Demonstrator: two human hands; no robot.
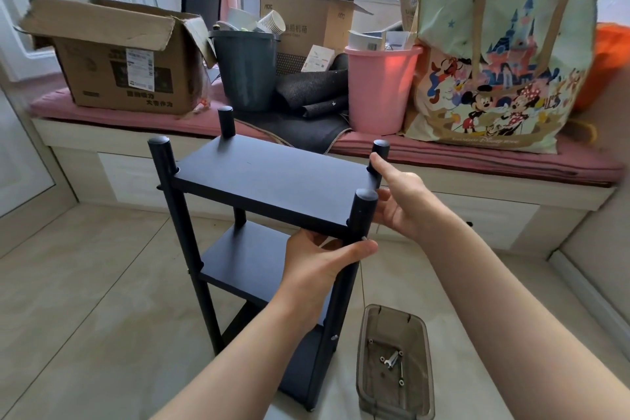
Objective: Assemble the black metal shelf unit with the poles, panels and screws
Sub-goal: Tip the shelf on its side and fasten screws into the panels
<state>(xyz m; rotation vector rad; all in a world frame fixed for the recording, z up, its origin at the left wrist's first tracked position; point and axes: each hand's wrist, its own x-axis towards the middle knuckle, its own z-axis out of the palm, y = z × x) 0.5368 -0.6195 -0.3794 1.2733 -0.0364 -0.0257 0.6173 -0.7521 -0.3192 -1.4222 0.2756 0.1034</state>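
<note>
The black shelf unit (269,181) stands upright on the tiled floor, with three panels fixed between black poles. My left hand (320,262) grips the near right pole (361,215) just under the top panel, thumb across its front by a small silver screw (364,238). My right hand (399,201) reaches from the right. Its fingers lie behind that pole and its index finger stretches toward the far right pole (379,153). Another screw (334,337) shows low on the near right pole.
A smoky clear plastic tray (422,385) with screws and a small wrench lies on the floor at the lower right. Behind the shelf runs a window bench (477,164) with cardboard boxes, a grey bin (247,72), a pink bin (381,89) and a cartoon tote bag (494,61).
</note>
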